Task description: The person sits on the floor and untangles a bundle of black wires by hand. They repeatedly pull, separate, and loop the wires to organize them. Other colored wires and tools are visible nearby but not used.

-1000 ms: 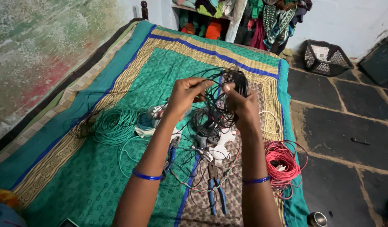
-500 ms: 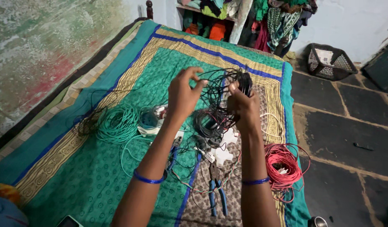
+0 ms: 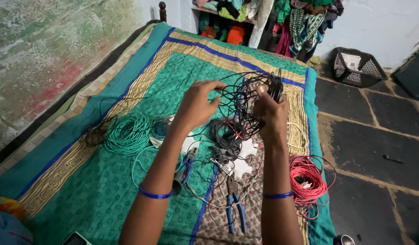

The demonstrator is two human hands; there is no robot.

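My right hand (image 3: 269, 111) is closed around a bundle of thin black wire (image 3: 246, 97), held up above the bed. Loops of that wire spread leftward to my left hand (image 3: 197, 103), whose fingers pinch a strand. Under both hands a second black wire coil (image 3: 224, 132) lies on the green bedspread (image 3: 96, 190). Each wrist has a blue bangle.
A green wire coil (image 3: 128, 132) lies at the left, a red wire coil (image 3: 305, 177) at the right bed edge. Blue-handled pliers (image 3: 234, 209) and a white part (image 3: 244, 159) lie near me. A dark basket (image 3: 357, 67) stands on the stone floor; clothes hang behind.
Both hands have stayed raised with the black wire; my left hand has shifted slightly and its fingers have drawn closer to the strands.
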